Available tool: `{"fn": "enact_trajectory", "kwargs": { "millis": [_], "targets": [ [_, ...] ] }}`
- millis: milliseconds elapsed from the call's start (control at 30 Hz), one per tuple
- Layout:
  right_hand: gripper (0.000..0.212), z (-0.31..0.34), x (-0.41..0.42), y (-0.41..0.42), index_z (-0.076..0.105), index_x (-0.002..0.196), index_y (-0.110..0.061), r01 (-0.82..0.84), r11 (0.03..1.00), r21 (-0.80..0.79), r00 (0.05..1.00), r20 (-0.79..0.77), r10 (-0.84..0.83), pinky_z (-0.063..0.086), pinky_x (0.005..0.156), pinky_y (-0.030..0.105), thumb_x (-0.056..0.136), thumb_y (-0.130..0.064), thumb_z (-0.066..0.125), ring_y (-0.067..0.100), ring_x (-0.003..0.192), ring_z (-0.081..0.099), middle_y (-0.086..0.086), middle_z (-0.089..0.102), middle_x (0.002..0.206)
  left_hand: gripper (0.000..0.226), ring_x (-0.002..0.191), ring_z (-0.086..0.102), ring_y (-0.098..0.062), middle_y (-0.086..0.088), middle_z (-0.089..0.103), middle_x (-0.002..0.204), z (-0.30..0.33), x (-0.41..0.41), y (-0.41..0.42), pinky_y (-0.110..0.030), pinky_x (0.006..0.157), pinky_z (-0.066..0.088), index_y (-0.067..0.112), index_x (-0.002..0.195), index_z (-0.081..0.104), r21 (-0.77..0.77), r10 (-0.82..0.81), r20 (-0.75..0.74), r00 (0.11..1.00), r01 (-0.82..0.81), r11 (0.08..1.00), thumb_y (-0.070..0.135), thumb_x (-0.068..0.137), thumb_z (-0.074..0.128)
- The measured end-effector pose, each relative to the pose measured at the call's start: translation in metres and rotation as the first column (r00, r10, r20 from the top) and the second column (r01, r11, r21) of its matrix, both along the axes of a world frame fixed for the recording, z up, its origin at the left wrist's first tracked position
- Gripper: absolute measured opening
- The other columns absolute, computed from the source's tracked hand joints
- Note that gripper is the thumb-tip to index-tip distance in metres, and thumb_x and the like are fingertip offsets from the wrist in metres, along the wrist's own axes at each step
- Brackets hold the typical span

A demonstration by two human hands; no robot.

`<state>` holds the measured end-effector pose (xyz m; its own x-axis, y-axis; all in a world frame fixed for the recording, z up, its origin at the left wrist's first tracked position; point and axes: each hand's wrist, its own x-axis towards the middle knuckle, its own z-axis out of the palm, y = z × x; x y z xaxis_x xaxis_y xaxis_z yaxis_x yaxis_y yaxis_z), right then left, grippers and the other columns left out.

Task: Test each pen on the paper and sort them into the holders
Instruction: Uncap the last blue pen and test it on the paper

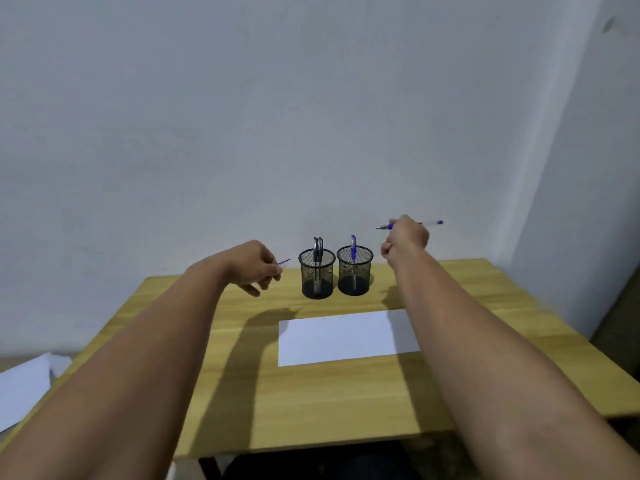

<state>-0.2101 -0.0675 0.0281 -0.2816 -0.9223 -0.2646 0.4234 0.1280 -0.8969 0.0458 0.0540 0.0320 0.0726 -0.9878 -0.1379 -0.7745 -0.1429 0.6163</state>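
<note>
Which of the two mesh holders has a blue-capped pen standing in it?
The right-hand holder, nearer the right hand. It holds one blue-capped pen; the left-hand holder holds dark-capped pens instead.

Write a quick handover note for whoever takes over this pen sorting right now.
Right hand grips an uncapped blue pen, raised right of the holders. Left hand pinches its blue cap.
Left holder has dark-capped pens, right holder one blue pen; both stand behind the paper on the table.
Done: those pens sorted.
Left: paper looks blank, so test the held pen, recap it and drop it in a holder.
</note>
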Motion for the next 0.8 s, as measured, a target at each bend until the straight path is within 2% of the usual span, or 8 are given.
{"fn": "enact_trajectory", "kwargs": {
  "millis": [167,267,333,400,500,567,667,800],
  "targets": [
    [0.038,-0.028,-0.043,-0.012,0.071,0.080,-0.013,-0.009,0.992,-0.129,0.977,-0.211,-0.019,0.035,0.042,0.024,0.109,-0.032,0.054,0.015,0.047,0.043,0.003,0.065,0.072,0.021,0.072,0.063,-0.021,0.000,0.069,0.076,-0.065,0.058,0.020,-0.032,0.065,0.049,0.018,0.096,0.078,-0.134,0.231,0.392,0.890,-0.193,0.972,0.026,0.098,0.059],
    [0.030,-0.059,-0.047,-0.005,0.071,0.085,-0.009,-0.090,0.983,-0.161,0.960,-0.278,0.042,0.041,0.040,0.021,0.107,-0.029,0.065,0.009,0.040,0.048,0.006,0.073,0.073,0.024,0.077,0.064,-0.025,0.001,0.065,0.084,-0.116,0.054,0.030,-0.031,0.067,0.049,0.024,0.079,0.070,-0.176,0.298,0.515,0.803,-0.242,0.954,0.028,0.093,0.051],
    [0.027,-0.081,-0.052,0.002,0.070,0.086,-0.006,-0.129,0.974,-0.187,0.938,-0.340,0.059,0.044,0.040,0.020,0.104,-0.026,0.070,0.009,0.042,0.051,0.006,0.070,0.069,0.026,0.077,0.060,-0.024,0.002,0.055,0.088,-0.140,0.053,0.034,-0.034,0.071,0.053,0.024,0.081,0.070,-0.223,0.336,0.548,0.766,-0.253,0.941,0.030,0.091,0.047],
    [0.025,-0.100,-0.056,0.006,0.070,0.091,-0.004,-0.169,0.968,-0.185,0.916,-0.391,0.085,0.046,0.041,0.020,0.106,-0.025,0.068,0.010,0.043,0.054,0.006,0.068,0.067,0.027,0.089,0.061,-0.027,0.000,0.047,0.094,-0.150,0.052,0.032,-0.039,0.075,0.054,0.028,0.097,0.073,-0.198,0.327,0.538,0.777,-0.260,0.945,0.031,0.095,0.046],
    [0.023,-0.119,-0.056,0.011,0.072,0.096,-0.002,-0.242,0.960,-0.139,0.899,-0.405,0.168,0.050,0.048,0.026,0.108,-0.021,0.065,0.015,0.047,0.057,0.012,0.074,0.075,0.031,0.106,0.058,-0.034,-0.007,0.055,0.110,-0.156,0.042,0.028,-0.044,0.080,0.052,0.026,0.117,0.068,-0.281,0.400,0.540,0.741,-0.290,0.915,0.032,0.091,0.054],
    [0.026,-0.128,-0.054,0.018,0.071,0.087,-0.002,-0.296,0.944,-0.144,0.885,-0.413,0.214,0.050,0.049,0.027,0.106,-0.021,0.068,0.020,0.050,0.057,0.017,0.072,0.076,0.040,0.103,0.058,-0.038,-0.011,0.061,0.114,-0.157,0.025,0.025,-0.048,0.080,0.050,0.022,0.122,0.069,-0.410,0.424,0.553,0.718,-0.208,0.888,0.035,0.087,0.058],
    [0.045,-0.145,-0.048,0.024,0.059,0.081,0.009,-0.368,0.908,-0.200,0.859,-0.447,0.249,0.042,0.045,0.027,0.103,-0.027,0.074,0.022,0.053,0.053,0.018,0.061,0.067,0.045,0.102,0.060,-0.035,-0.005,0.066,0.115,-0.160,-0.002,0.022,-0.045,0.079,0.051,0.022,0.119,0.073,-0.524,0.252,0.506,0.825,0.062,0.849,0.043,0.087,0.049],
    [0.049,-0.167,-0.047,0.020,0.048,0.077,0.010,-0.465,0.862,-0.203,0.848,-0.380,0.368,0.037,0.053,0.033,0.103,-0.023,0.075,0.026,0.059,0.048,0.018,0.052,0.063,0.052,0.137,0.048,-0.021,0.002,0.053,0.149,-0.174,-0.024,0.021,-0.035,0.102,0.045,0.023,0.131,0.064,-0.399,-0.035,0.355,0.934,0.185,0.898,0.053,0.090,0.051]
  ]
}}
